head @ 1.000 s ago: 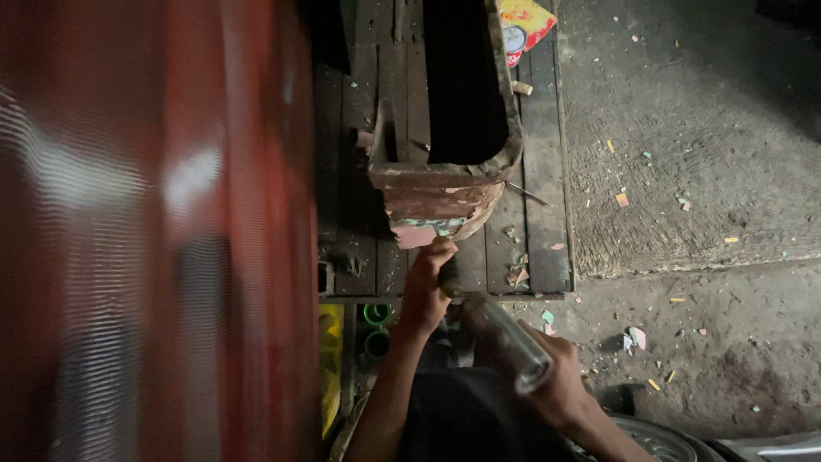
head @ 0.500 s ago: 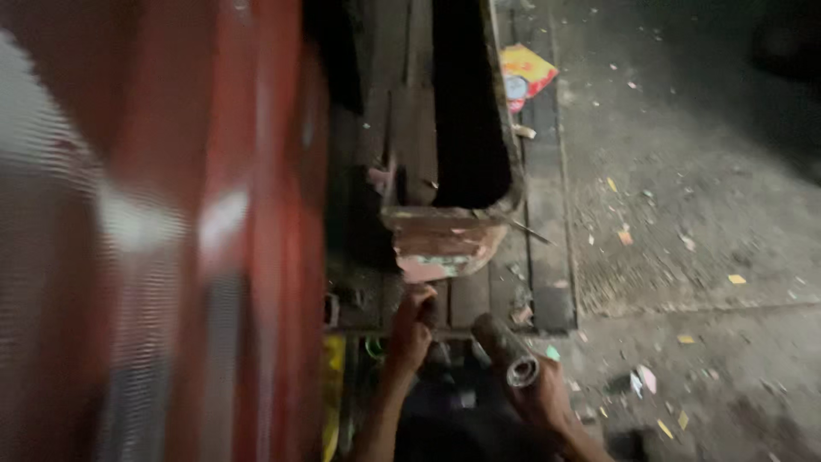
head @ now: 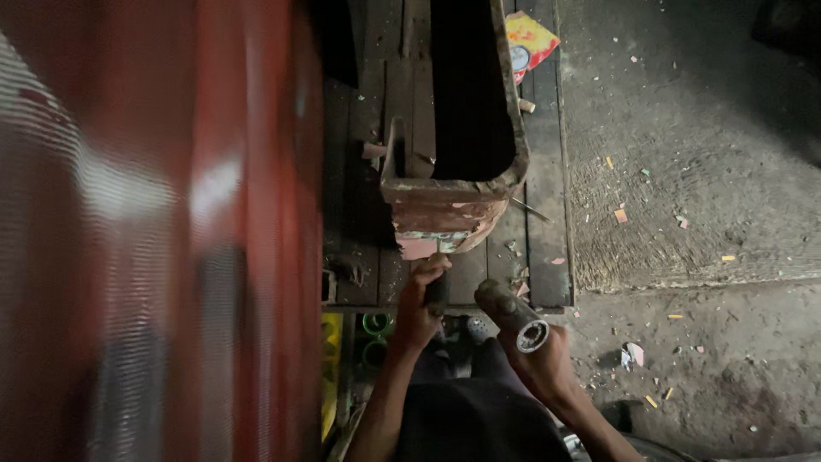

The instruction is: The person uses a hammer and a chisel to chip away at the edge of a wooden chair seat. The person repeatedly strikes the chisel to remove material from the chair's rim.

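My left hand (head: 421, 301) is closed around a dark tool handle (head: 437, 295) whose tip points up at the lower end of a rusty metal part with peeling paint (head: 445, 210). That part is a long trough-like piece lying on a dark wooden bench (head: 539, 265). My right hand (head: 540, 364) grips a grey metal tube (head: 511, 313), held at a slant just right of the tool, its open end facing me.
A large blurred red surface (head: 171, 231) fills the left half of the view. Right of the bench is a dirty concrete floor (head: 701, 171) strewn with small scraps. A colourful wrapper (head: 528, 38) lies at the bench's far end. Green rings (head: 375, 325) sit below the bench edge.
The view has shifted, so hands and rusty part sit slightly lower. My right hand has raised the tube nearer the bench edge. The left hand stays on the tool under the part.
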